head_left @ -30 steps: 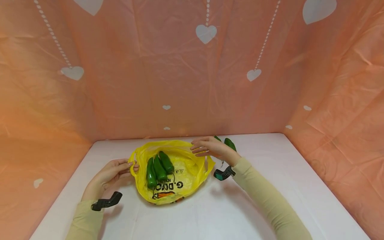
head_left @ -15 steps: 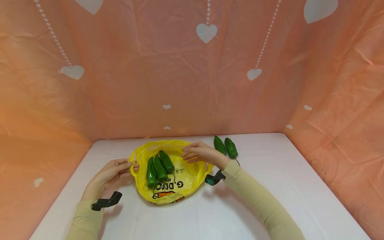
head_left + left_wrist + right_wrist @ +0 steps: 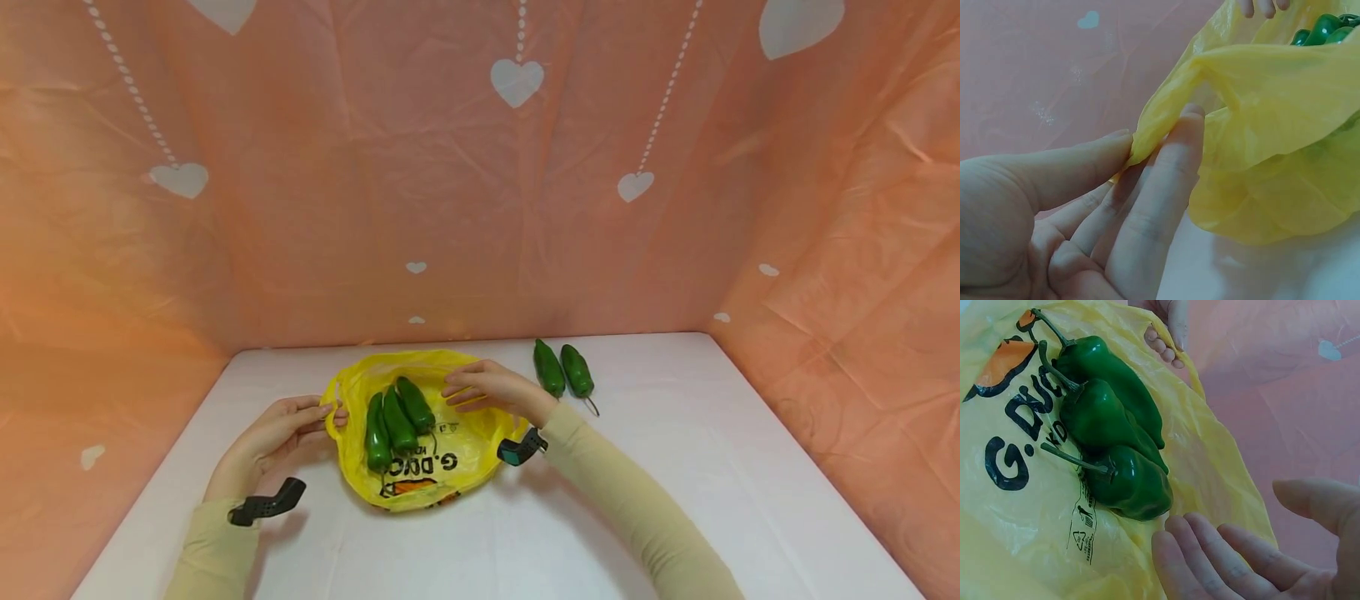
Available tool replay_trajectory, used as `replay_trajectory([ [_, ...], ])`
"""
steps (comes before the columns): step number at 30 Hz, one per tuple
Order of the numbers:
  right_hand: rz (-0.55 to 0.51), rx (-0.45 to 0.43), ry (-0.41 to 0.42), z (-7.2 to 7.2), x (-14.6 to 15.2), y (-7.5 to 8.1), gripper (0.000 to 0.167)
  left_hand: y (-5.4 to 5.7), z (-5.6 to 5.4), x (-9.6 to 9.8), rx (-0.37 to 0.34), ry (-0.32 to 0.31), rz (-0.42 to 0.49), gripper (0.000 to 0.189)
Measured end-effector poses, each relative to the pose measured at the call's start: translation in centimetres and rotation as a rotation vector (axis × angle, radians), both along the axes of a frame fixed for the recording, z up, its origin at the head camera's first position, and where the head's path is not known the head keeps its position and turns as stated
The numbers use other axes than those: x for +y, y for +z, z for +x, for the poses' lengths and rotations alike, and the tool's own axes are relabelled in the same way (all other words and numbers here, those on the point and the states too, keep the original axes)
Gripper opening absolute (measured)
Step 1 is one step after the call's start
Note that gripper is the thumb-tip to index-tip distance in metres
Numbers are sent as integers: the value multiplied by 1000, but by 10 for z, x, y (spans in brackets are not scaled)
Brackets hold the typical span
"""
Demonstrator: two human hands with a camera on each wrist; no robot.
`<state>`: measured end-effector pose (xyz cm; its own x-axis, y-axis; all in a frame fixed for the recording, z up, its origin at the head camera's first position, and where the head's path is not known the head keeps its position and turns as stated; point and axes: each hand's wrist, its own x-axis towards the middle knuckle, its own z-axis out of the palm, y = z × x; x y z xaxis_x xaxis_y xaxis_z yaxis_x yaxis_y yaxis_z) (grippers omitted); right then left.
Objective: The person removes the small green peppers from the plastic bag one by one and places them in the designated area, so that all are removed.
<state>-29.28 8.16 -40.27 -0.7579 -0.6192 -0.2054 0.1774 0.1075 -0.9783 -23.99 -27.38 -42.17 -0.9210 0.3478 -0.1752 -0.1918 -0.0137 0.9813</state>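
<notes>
A yellow plastic bag [image 3: 480, 433] with black lettering lies wide-mouthed on the table, and three green peppers [image 3: 400, 423] rest side by side inside it. My left hand [image 3: 288, 429] pinches the bag's handle between thumb and fingers; the left wrist view shows the yellow film [image 3: 1163, 125] folded there. Over the right part of the bag's mouth is my right hand [image 3: 495, 387], holding nothing. In the right wrist view its fingers [image 3: 1235, 556] are extended, with the tips close beside the nearest pepper [image 3: 1132, 484].
Two more green peppers [image 3: 549, 368] lie on the white table [image 3: 420, 558] to the right of the bag, near the back edge. An orange curtain [image 3: 465, 208] with pale hearts surrounds the table at the back and sides.
My right hand has moved left from the bag's right edge to over its mouth, uncovering the two peppers on the table. The left hand keeps its hold on the handle.
</notes>
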Motion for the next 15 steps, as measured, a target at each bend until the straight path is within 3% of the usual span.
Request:
replay_trajectory([
  [15, 23, -39, -47, -7, -15, -11, 50, 4, 2, 1, -14, 8, 30, 54],
])
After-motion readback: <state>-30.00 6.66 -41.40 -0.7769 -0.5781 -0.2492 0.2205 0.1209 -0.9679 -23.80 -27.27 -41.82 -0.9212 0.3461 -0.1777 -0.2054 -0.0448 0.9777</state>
